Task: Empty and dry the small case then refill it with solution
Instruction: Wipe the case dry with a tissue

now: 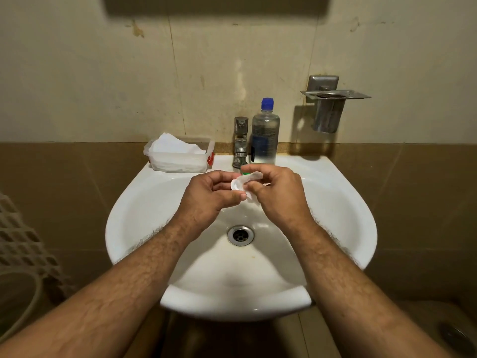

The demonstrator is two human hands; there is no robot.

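Over the white sink [335,228], both my hands meet above the basin. My left hand [206,195] pinches the small white case [236,185] between thumb and fingers. My right hand [277,192] grips a piece of white tissue [251,177] that lies against the case. A bit of green [245,173] shows just behind the tissue; what it belongs to I cannot tell. The clear solution bottle [265,133] with a blue cap stands upright on the sink's back rim, right of the tap [240,140].
A clear plastic box of white tissues [178,155] sits on the sink's back left rim. A metal holder [333,99] is fixed to the wall at the right. The drain [240,235] lies below my hands. A white lattice object [20,241] stands at the left.
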